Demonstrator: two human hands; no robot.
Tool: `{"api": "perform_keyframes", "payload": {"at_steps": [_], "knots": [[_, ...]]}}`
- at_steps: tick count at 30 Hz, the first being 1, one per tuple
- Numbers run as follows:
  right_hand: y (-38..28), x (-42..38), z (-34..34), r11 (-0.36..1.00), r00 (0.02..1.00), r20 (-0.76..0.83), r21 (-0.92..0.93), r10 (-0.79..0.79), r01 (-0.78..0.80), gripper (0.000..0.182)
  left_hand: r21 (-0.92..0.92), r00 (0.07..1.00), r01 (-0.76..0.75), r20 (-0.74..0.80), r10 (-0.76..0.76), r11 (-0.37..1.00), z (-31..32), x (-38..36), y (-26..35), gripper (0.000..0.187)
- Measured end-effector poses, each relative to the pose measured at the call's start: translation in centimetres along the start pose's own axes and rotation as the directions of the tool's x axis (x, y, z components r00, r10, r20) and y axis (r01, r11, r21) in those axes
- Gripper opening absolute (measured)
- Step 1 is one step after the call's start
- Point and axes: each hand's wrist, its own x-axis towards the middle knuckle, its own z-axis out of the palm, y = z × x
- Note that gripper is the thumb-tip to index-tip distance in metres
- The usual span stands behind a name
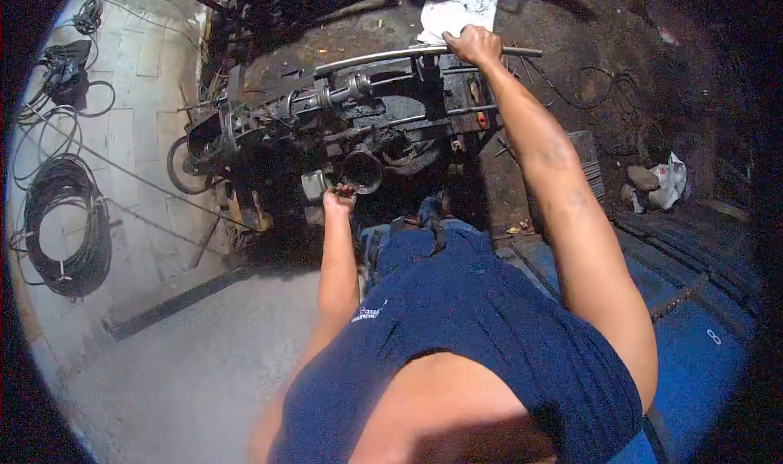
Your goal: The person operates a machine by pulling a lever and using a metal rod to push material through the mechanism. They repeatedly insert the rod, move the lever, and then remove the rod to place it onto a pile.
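My right hand (pixel 475 45) is stretched far forward, its fingers wrapped round a long, slightly bent metal pipe (pixel 375 59). The pipe lies crosswise above a dark, greasy machine (pixel 285 113) with a shiny shaft and collars. Closer to my body, my left hand (pixel 340 196) has its fingers curled at the machine's near side. Whatever those fingers hold, if anything, is too dark to make out. Right beside them are a dark round cup-like part (pixel 361 172) and a pale box-shaped part (pixel 313 185).
White paper (pixel 458 15) lies just beyond the pipe. Coiled black cable (pixel 65 223) rests on the pale floor at left, with loose cords around it. A white bag (pixel 667 180) sits at right, above blue panels (pixel 701 342). A red-handled tool (pixel 480 120) lies on the machine's right side.
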Motion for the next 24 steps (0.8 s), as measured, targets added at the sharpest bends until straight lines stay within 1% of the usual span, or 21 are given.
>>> {"api": "perform_keyframes", "payload": {"at_steps": [2,3,5,6,7,8,9,11,12,13,15,19,20,24], "knots": [[-0.3,0.0,-0.1,1.000,1.000,0.011,0.003,-0.021,0.021,0.062,0.010,0.999,-0.042,-0.027,0.042,0.999,1.2,-1.9,-0.5,0.040],[-0.3,0.0,-0.1,0.999,0.999,0.017,0.005,-0.038,0.038,0.062,0.014,0.999,-0.039,-0.027,0.040,0.999,0.8,-1.6,-0.4,0.040],[-0.2,0.1,-0.3,0.999,0.999,0.011,-0.003,-0.032,0.032,0.062,0.051,0.999,-0.019,-0.037,0.021,0.999,0.6,-1.0,-0.3,0.032],[-0.2,0.1,-0.3,1.000,1.000,0.024,-0.006,-0.019,0.019,0.062,0.051,0.999,-0.019,-0.032,0.021,0.999,0.8,-0.6,-0.3,0.032],[-0.2,0.1,-0.3,1.000,0.999,0.041,-0.010,-0.010,0.010,0.062,0.022,0.997,-0.044,-0.059,0.045,0.999,0.8,-0.2,-0.3,0.031],[0.0,-0.1,-0.2,0.999,0.999,-0.001,-0.001,-0.038,0.038,0.061,-0.010,0.994,-0.071,-0.090,0.070,0.997,0.5,0.1,-0.3,0.030],[0.1,-0.3,-0.4,0.999,0.999,0.002,-0.001,-0.047,0.047,0.061,-0.019,0.993,-0.074,-0.093,0.072,0.997,0.4,-0.1,-0.3,0.030],[0.3,-0.3,-0.8,0.999,0.998,0.056,0.028,-0.024,0.022,0.060,0.053,0.994,-0.092,-0.056,0.095,0.994,0.4,-0.4,-0.4,0.027],[0.2,-0.1,-0.6,1.000,0.999,0.043,0.002,0.001,-0.002,0.059,-0.067,1.000,-0.012,-0.027,0.010,0.998,0.6,-0.9,-0.4,0.025],[0.2,0.1,-0.3,1.000,0.999,0.048,0.000,0.000,0.000,0.059,-0.070,0.999,-0.011,-0.032,0.009,0.998,0.8,-1.5,-0.5,0.025],[0.3,0.1,-0.1,1.000,0.999,0.033,0.007,-0.020,0.020,0.058,-0.031,0.999,-0.046,-0.018,0.045,0.998,0.9,-1.5,-0.8,0.044],[0.3,0.0,-0.4,0.999,0.999,0.033,0.006,-0.031,0.031,0.058,-0.060,0.999,-0.025,0.019,0.026,0.998,0.6,-0.2,-0.6,0.042],[0.4,0.0,-0.4,0.999,0.999,0.034,0.005,-0.033,0.033,0.058,-0.007,0.999,-0.027,-0.031,0.027,1.000,0.7,0.1,-0.6,0.039],[0.6,0.1,-0.4,1.000,0.999,0.044,0.016,-0.017,0.016,0.057,-0.049,0.999,-0.045,-0.019,0.044,0.998,0.7,-0.2,-0.4,0.038]]}}
